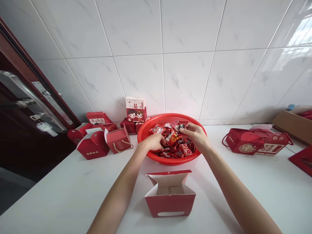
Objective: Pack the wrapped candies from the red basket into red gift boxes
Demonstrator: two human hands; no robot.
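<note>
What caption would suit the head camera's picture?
Left hand and right hand reach into a red basket of wrapped sweets behind an open box.

White tiled wall [136, 74], dark door [21, 130], reflected daylight [302, 32].

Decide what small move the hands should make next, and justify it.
Probably the right hand should lift the wrapped packet at its fingertips just clear of the red basket. The left hand is also in among the packets, while the open box between the forearms shows nothing inside.
</note>
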